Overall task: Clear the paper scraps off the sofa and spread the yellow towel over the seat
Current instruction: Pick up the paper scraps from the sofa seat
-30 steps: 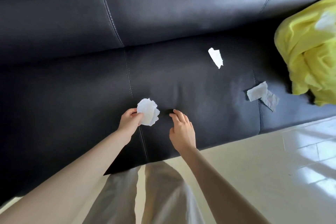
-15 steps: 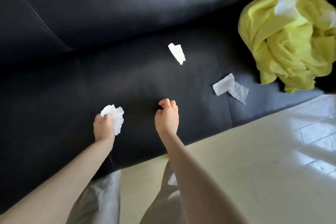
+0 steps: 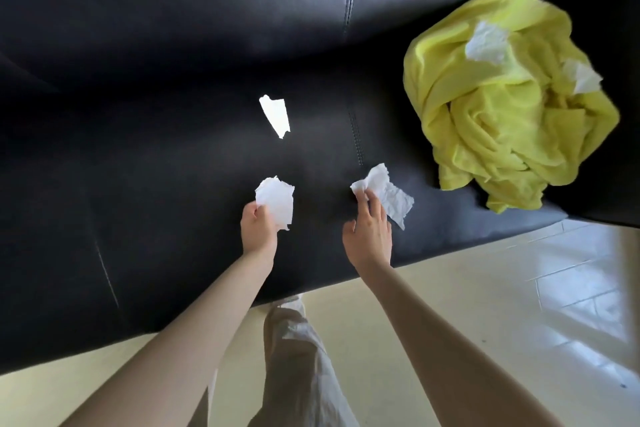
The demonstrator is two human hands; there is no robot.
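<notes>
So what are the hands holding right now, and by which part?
The left hand grips a wad of paper scraps by its lower edge. The right hand pinches a crumpled scrap at its left end.

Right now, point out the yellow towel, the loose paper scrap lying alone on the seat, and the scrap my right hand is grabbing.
yellow towel [image 3: 498, 128]: head view, middle of the crumpled heap.
loose paper scrap [image 3: 276, 115]: head view, centre of the flat white piece.
scrap at the right hand [image 3: 389, 193]: head view, crinkled sheet beyond the fingers.
</notes>
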